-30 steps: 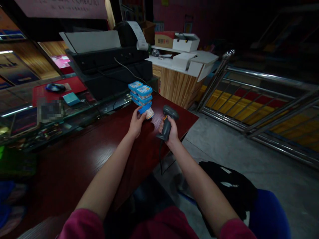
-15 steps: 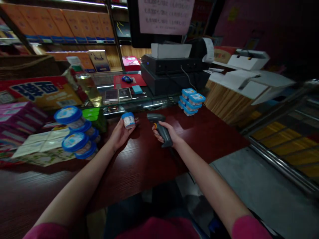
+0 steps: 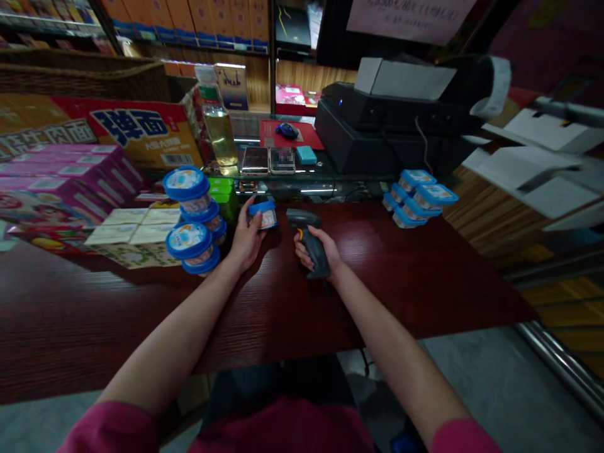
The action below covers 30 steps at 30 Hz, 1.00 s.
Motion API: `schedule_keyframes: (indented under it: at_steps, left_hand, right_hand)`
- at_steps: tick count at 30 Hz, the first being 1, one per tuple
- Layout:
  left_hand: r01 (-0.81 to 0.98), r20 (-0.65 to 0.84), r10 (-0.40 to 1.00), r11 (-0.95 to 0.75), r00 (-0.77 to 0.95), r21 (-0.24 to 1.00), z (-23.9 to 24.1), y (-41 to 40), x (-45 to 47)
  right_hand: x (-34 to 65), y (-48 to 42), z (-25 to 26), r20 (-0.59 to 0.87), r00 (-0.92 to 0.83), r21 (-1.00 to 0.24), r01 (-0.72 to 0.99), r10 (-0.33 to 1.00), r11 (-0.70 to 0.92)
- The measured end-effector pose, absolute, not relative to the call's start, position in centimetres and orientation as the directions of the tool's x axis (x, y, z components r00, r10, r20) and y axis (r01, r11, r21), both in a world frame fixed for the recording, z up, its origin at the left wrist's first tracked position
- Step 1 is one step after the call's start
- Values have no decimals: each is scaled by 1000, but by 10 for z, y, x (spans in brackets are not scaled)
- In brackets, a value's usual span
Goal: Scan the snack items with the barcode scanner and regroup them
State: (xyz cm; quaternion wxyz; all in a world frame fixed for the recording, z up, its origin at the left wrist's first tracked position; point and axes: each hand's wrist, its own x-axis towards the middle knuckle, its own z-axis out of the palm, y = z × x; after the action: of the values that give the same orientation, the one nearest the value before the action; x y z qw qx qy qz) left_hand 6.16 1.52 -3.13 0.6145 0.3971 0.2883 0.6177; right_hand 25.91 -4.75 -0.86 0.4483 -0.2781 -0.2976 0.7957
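Note:
In my left hand (image 3: 246, 240) is a small tub with a blue lid (image 3: 267, 215), gripped with the thumb across it just above the table. My right hand (image 3: 326, 250) is wrapped around the handle of a dark grey barcode scanner (image 3: 315, 253) with a yellow trigger. The scanner's head points left toward the tub, a short gap apart. Beside my left forearm stand stacked round tubs with blue lids (image 3: 189, 240). Farther right, a stack of rectangular blue-lidded tubs (image 3: 415, 200) sits on the dark red-brown table (image 3: 377, 277).
White-and-green cartons (image 3: 136, 236), purple boxes (image 3: 70, 176) and a noodle carton (image 3: 155, 135) crowd the left. Behind them stands an oil bottle (image 3: 219, 135). Phones (image 3: 282, 160) lie on a glass counter near a black cash drawer (image 3: 372, 141). The scanner's cable hangs over the front edge.
The view has turned left, so the table goods appear farther right. My left hand has turned the tub and laid its thumb over it. The scanner stays in my right hand.

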Motion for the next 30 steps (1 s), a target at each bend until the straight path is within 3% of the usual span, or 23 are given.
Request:
schedule_keyframes:
  at_steps: [7, 19, 21, 24, 27, 30]
  left_hand:
    - [-531, 107, 991, -49, 78, 846, -23, 9, 62]
    - [-506, 115, 991, -68, 63, 860, -23, 7, 63]
    - [-423, 162, 987, -143, 9, 895, -23, 5, 63]
    - [-195, 349, 936, -352, -51, 915, -15, -6, 63]
    - [-24, 520, 854, -520, 6, 854, 3, -30, 59]
    - [35, 600, 800, -599, -5, 800, 27, -62, 50]
  right_hand:
    - [257, -47, -7, -230, -443, -728, -513, 866, -456]
    - [256, -53, -5, -166, -393, -748, -548, 905, -375]
    - [258, -54, -4, -152, -371, -746, -565, 916, -352]
    - [261, -55, -2, -150, -334, -744, -582, 931, -329]
    - [266, -54, -2, -139, -299, -742, -600, 944, -299]
    - [268, -55, -3, -120, -300, -742, -606, 946, -287]
